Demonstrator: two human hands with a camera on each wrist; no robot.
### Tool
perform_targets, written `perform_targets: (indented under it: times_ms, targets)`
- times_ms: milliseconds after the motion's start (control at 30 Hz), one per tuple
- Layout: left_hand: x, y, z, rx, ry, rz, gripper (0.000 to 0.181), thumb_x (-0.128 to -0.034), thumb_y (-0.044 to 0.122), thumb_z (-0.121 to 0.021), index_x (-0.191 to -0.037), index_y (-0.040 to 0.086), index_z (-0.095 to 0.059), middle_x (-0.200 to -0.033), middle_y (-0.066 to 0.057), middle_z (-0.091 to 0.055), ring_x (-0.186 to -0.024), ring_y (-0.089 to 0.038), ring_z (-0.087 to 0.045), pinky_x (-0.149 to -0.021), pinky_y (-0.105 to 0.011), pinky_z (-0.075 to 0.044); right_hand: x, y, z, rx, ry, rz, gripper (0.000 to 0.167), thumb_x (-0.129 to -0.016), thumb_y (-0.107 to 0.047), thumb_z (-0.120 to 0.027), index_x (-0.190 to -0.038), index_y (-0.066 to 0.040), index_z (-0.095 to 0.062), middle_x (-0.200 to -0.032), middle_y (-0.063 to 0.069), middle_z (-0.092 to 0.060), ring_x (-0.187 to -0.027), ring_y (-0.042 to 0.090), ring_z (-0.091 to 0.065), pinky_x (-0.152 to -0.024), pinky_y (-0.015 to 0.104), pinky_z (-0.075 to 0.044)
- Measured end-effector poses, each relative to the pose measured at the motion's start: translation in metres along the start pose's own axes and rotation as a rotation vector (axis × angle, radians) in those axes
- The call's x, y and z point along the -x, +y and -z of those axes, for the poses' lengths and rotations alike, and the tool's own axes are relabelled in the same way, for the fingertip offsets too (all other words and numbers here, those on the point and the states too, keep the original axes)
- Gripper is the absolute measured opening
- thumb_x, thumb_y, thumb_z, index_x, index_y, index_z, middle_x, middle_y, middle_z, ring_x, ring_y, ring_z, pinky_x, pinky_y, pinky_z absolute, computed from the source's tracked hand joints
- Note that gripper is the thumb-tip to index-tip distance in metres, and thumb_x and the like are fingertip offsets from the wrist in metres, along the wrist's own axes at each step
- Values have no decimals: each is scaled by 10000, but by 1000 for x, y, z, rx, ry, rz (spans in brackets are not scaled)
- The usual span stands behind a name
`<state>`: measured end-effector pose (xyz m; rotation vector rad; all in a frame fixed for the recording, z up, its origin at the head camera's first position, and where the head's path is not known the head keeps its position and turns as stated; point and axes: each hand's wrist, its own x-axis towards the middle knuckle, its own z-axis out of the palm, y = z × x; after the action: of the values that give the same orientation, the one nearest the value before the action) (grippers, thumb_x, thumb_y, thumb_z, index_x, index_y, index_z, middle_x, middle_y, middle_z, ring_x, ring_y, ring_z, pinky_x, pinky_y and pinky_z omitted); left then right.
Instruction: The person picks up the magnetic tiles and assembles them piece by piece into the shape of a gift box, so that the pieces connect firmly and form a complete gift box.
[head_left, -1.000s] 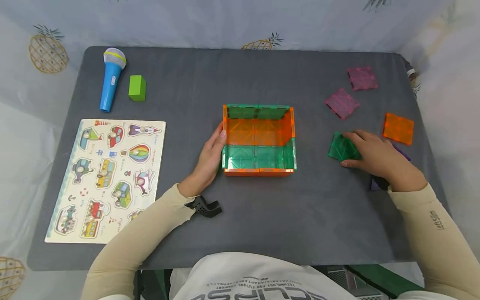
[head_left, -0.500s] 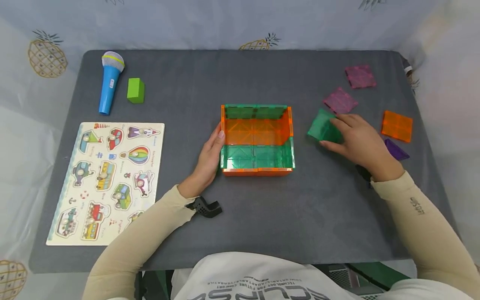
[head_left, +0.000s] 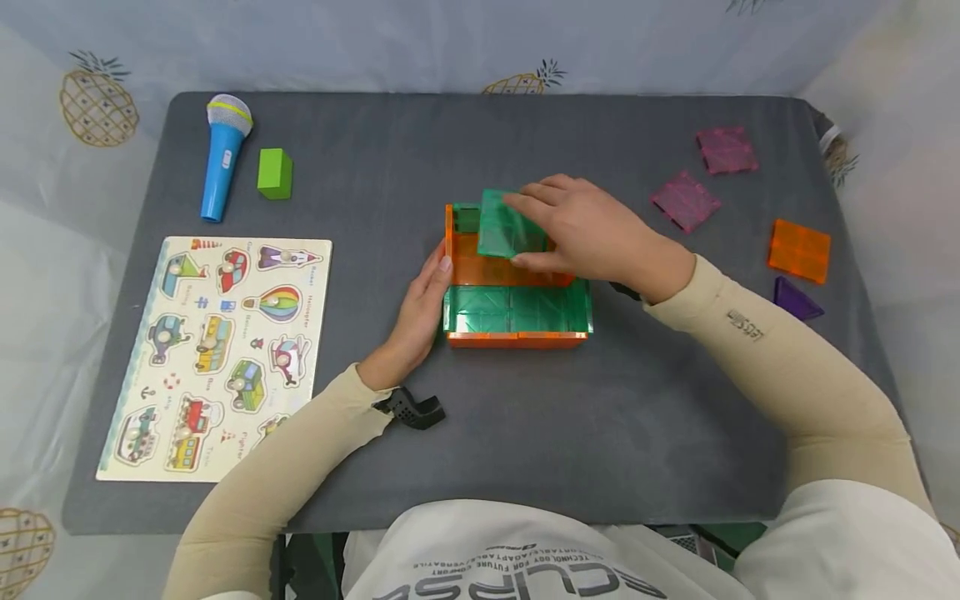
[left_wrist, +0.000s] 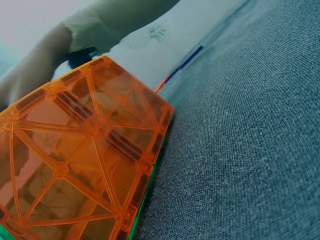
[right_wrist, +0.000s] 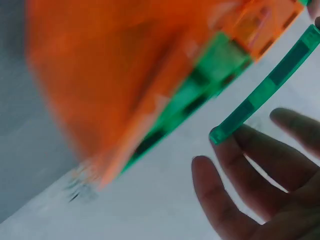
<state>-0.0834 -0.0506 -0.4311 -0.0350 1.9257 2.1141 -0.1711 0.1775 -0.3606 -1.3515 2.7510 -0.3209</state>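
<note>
An open-topped box (head_left: 517, 340) of translucent orange and green magnetic tiles stands mid-table. My left hand (head_left: 411, 321) rests along the outside of its left wall, thumb and fingers fairly straight. Above the box's far half, my right hand (head_left: 592, 229) pinches a green square magnetic tile (head_left: 501, 227) between thumb and fingers. Seen edge-on in the right wrist view, that green tile (right_wrist: 265, 90) stands apart from the box's green far wall (right_wrist: 200, 90). An orange tile wall (left_wrist: 90, 150) fills much of the left wrist view; the left hand is out of sight there.
Pink square tiles (head_left: 686, 202), an orange square tile (head_left: 799, 251) and a purple triangular tile (head_left: 797, 298) lie at the right. Leftward are a vehicle peg puzzle board (head_left: 243, 329), a blue toy microphone (head_left: 221, 162) and a green block (head_left: 275, 174).
My right hand has carried the green tile leftward from the table's right side to over the box. The left hand has stayed at the box's left wall.
</note>
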Motion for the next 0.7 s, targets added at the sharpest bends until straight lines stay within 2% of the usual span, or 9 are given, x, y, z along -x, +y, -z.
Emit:
perform_targets:
  times_ms: [133,300,367,600,700]
  targets:
    - [-1,1,0,-5,4,28,522,-1066,246,-285,-1544,88,-148,-1617,-34,-140,-1477,-137,-127,-1197,-339,-158,-18,-12,0,9,-99,2,737,-891,-490,-635,-1438,-41,-430,-1342,182,-565,-1238,349,-491,-1030,514,-403]
    - [0,2,0,0,12,48,527,-1065,250,-286,-1546,87,-144,-1618,-32,-130,-1481,-140,-115,-1198,-351,-154,-28,-18,0,14,-159,-5,760,-896,-490,-629,-1484,-90,-360,-1389,162,-529,-1287,341,-450,-1047,528,-383]
    - [1,2,0,8,11,46,528,-1065,247,-288,-1547,90,-140,-1619,-33,-125,-1482,-149,-110,-1199,-367,-151,-30,-18,-1,3,-170,-1,762,-898,-486,-628,-1492,-106,-341,-1392,158,-523,-1292,339,-443,-1049,529,-380]
    - [-10,-22,5,20,14,25,519,-1060,311,-313,-1545,174,-187,-1602,50,-167,-1460,-88,-149,-1188,-347,-178,-32,-16,-8,-9,-156,-2,783,-882,-474,-656,-1499,-123,-325,-1355,144,-541,-1251,337,-476,-1046,509,-386]
    - [-11,-26,5,31,17,20,539,-1053,358,-325,-1546,186,-190,-1597,66,-185,-1450,-82,-176,-1185,-356,-191,-32,-16,-9,1,-159,-6,773,-892,-473,-643,-1503,-127,-318,-1364,154,-531,-1255,352,-473,-1049,520,-383]
